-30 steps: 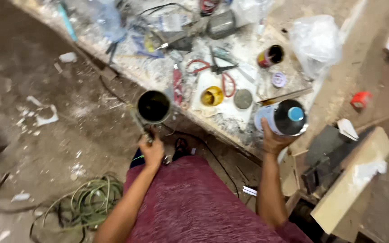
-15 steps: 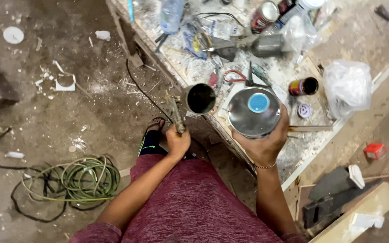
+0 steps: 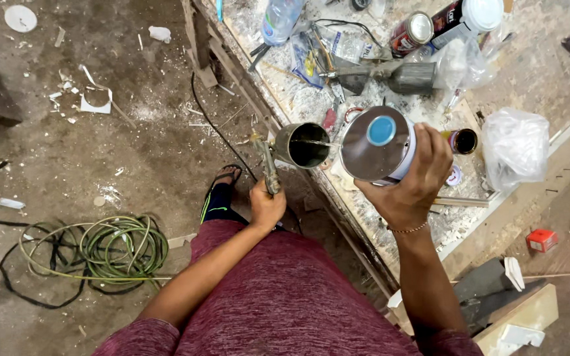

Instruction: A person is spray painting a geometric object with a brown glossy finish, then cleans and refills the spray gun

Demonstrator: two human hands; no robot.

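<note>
Head view
Left hand: the left hand (image 3: pixel 266 206) is wrapped tight round the spray gun (image 3: pixel 270 173) handle — its open metal cup (image 3: pixel 304 145) sits just off the bench edge.
Right hand: the right hand (image 3: pixel 411 179) clasps a tilted tin can (image 3: pixel 376 145) with a blue cap, touching the cup's rim — a thin stream runs in.
Bench: the cluttered workbench (image 3: pixel 536 72) is beneath the can.
Floor: a coiled hose (image 3: pixel 117 247) lies to the left.
</note>
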